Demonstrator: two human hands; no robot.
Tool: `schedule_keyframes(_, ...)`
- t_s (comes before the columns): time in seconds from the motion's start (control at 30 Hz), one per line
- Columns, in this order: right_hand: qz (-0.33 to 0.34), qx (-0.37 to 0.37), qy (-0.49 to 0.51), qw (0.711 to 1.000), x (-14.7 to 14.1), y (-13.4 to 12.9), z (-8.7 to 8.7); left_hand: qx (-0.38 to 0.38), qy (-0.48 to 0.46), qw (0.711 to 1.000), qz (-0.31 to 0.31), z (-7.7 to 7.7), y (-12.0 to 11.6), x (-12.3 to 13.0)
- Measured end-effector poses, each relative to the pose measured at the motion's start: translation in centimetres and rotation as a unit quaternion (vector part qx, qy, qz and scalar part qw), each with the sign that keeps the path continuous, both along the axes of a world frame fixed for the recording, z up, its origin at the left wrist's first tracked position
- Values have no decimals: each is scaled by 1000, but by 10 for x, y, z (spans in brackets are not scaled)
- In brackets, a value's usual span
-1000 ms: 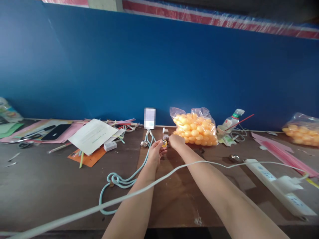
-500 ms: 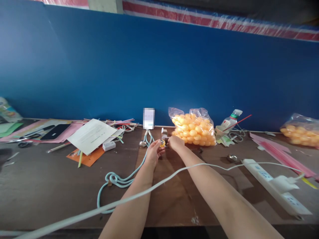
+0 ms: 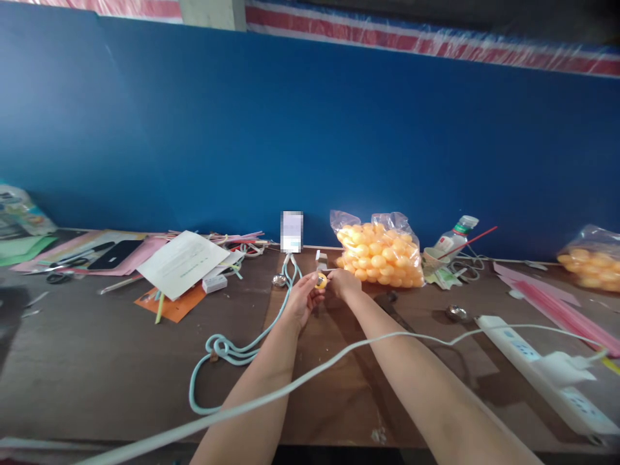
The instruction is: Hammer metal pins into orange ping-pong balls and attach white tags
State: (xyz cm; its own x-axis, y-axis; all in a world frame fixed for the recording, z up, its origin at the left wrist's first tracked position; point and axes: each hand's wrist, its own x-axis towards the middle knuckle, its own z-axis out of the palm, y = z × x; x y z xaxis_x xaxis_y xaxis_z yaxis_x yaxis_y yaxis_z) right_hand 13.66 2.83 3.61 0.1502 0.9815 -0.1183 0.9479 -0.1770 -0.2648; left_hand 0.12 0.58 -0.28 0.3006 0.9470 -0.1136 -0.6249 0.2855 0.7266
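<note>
My left hand (image 3: pixel 303 298) has its fingers closed round a small yellow ball (image 3: pixel 321 281) near the middle of the table. My right hand (image 3: pixel 343 283) is just right of the ball, fingers pinched together at its side; what they hold is too small to make out. A small white and grey item (image 3: pixel 321 259) stands right behind the ball. Behind and to the right of my right hand lies a clear bag of orange balls (image 3: pixel 380 255). A shiny metallic piece (image 3: pixel 279 280) rests left of my left hand, beside a light blue cord (image 3: pixel 261 336).
A phone-like device (image 3: pixel 292 231) leans on the blue partition (image 3: pixel 310 129). Papers (image 3: pixel 181 265) and a black phone (image 3: pixel 116 254) lie left. A white cable crosses above my forearms towards a power strip (image 3: pixel 547 374) at right. A bottle (image 3: pixel 455 237) stands behind another metallic piece (image 3: pixel 456 312).
The view has shifted slightly, so the table items appear a little displaced. Both hands stay together at the yellow ball, whose visible face has turned slightly.
</note>
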Motion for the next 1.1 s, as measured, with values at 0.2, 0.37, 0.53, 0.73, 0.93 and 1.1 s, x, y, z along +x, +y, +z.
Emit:
schedule_keyframes(0.2, -35, -12, -15, 999, -5, 7, 2, 5, 48, 998, 27, 0, 0, 0)
schedule_keyframes(0.37, -8, 21, -19, 1000, -4, 3, -2, -25, 35, 997, 57, -3, 4, -2)
schedule_keyframes(0.53, 17, 50, 8, 999, 0, -4, -5, -38, 28, 997, 65, -3, 5, -3)
schedule_keyframes(0.73, -31, -2, 1, 1000, -3, 6, -1, -32, 27, 997, 60, -3, 5, -2)
schedule_keyframes(0.93, -80, -31, -8, 996, -9, 19, -4, -21, -2, 999, 48, -4, 4, -2)
schedule_keyframes(1.1, -36, 29, 3, 999, -7, 8, -10, -32, -16, 998, 50, -3, 6, -2)
